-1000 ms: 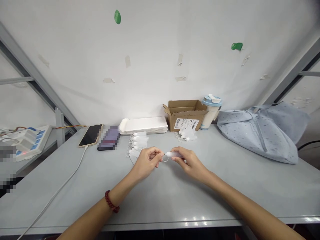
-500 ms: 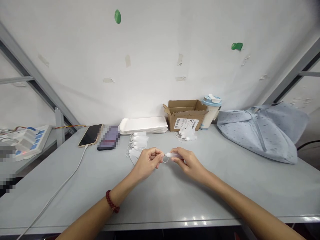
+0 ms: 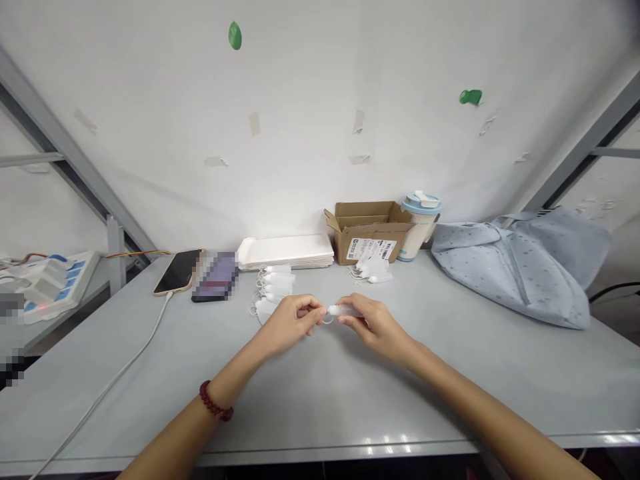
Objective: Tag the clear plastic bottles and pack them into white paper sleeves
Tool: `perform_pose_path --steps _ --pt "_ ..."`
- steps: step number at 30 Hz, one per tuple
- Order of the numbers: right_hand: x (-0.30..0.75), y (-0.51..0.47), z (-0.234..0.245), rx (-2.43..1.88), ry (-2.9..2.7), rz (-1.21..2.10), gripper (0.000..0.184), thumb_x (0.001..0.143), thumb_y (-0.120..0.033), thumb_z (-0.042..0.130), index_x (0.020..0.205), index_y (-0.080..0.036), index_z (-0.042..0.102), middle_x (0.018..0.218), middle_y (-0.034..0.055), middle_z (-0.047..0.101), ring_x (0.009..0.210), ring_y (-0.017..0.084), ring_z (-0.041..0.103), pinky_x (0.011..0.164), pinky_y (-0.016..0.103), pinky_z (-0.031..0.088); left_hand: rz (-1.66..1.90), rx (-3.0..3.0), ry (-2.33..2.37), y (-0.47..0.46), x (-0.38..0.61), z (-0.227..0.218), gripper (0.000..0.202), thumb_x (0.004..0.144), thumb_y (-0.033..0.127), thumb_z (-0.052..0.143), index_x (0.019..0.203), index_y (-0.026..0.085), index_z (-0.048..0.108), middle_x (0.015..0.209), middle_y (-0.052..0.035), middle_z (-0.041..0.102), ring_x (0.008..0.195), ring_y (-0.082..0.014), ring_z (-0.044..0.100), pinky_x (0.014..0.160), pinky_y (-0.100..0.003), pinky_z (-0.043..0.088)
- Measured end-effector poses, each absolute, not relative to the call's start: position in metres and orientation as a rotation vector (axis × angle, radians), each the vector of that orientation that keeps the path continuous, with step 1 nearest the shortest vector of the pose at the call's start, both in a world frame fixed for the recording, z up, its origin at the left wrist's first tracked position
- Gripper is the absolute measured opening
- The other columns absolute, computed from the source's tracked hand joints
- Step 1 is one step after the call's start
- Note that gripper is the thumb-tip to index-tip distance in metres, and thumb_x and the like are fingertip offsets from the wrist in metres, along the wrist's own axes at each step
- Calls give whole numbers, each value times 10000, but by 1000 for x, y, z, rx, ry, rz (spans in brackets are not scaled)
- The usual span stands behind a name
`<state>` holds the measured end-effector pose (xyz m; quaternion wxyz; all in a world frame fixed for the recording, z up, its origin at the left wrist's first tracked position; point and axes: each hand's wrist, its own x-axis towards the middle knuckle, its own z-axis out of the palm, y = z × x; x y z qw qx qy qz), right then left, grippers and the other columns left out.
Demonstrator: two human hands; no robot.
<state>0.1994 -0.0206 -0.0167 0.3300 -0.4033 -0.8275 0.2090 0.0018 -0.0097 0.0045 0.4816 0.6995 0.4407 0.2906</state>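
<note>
Between thumb and fingers my right hand [image 3: 375, 321] holds a small translucent squeeze bottle [image 3: 341, 310], lying sideways with its white nozzle end to the left. My left hand [image 3: 299, 319] is closed in a pinch at the nozzle's tip, where a thin cap strap loops below. The tiny cap is hidden by the fingertips. Several similar bottles [image 3: 278, 280] lie in a column just beyond my left hand. Another small pile of bottles [image 3: 374, 270] rests in front of the cardboard box [image 3: 345, 241].
White padded envelopes [image 3: 287, 252] are stacked by the wall. A lidded cup [image 3: 417, 230] stands beside the box, with a pale blue cloth bag [image 3: 505, 267] to its right. At left lie a charging phone [image 3: 179, 272], its cable [image 3: 125, 367] and a dark blurred item [image 3: 216, 277].
Both hands stay nearly in place on the bottle and its tip. The left forearm has shifted slightly left, and the whole view has moved a little.
</note>
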Motion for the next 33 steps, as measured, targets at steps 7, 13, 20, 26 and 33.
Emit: perform_pose_path --steps 7,13,20,26,33 --pt "210 -10 -22 -1150 -2280 386 222 907 -316 424 1065 -181 499 926 74 590 729 158 559 657 306 461 647 1756 1199 7 -35 27 291 736 432 565 651 157 604 540 11 515 500 -108 456 484 -216 357" --pt "230 13 -27 -1188 -2176 211 204 891 -274 442 1068 -189 496 1031 108 553 982 224 524 830 388 457 610 1729 1281 20 -81 40 291 747 438 568 630 173 593 561 12 493 530 -115 436 528 -233 350" --pt "257 39 -42 -1356 -2114 -27 290 859 -250 447 1137 -174 485 1129 132 501 1076 273 452 917 442 396 550 1689 1345 26 -102 37 308 724 439 600 561 178 585 512 15 467 521 -118 417 529 -233 359" --pt "268 49 -51 -1546 -2075 -37 381 831 -244 457 1198 -143 446 1186 154 480 1129 297 416 933 449 375 610 1682 1510 31 -105 31 309 662 460 627 551 172 609 578 -15 562 528 -127 470 491 -228 382" --pt "270 50 -55 -1624 -2057 -3 320 813 -187 451 1127 -166 506 1158 131 507 1075 285 438 868 430 404 748 1885 1878 38 -95 21 301 672 429 557 516 175 591 471 -10 543 486 -158 487 484 -245 339"
